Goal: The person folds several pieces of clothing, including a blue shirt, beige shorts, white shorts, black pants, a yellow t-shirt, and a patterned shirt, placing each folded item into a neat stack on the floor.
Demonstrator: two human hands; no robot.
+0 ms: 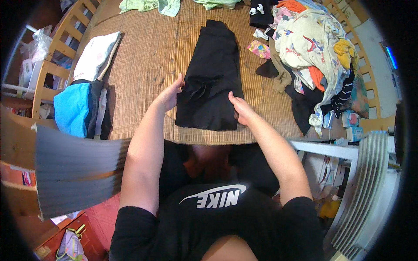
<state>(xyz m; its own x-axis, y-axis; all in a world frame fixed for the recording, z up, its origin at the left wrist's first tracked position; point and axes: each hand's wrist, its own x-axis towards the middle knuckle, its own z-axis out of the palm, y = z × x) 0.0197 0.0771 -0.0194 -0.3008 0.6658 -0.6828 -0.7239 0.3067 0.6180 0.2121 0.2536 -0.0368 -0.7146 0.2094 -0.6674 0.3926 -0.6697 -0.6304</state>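
A folded black cloth garment [212, 75], perhaps trousers, lies lengthwise on the woven mat [147, 58] in front of me. Its lower part is slightly creased. My left hand [172, 94] is at its left edge, thumb pointing up along the fabric and fingertips partly hidden by it. At the lower right edge, my right hand [241, 109] has its thumb over the cloth, with the other fingers at or under the side.
Folded clothes, including a white shirt [96, 55] and a blue garment [73, 106], are stacked at the left. A loose heap of clothes [310, 42] fills the right side. Wooden rails [54, 70] border the mat. Green cloths [152, 6] lie at the far edge.
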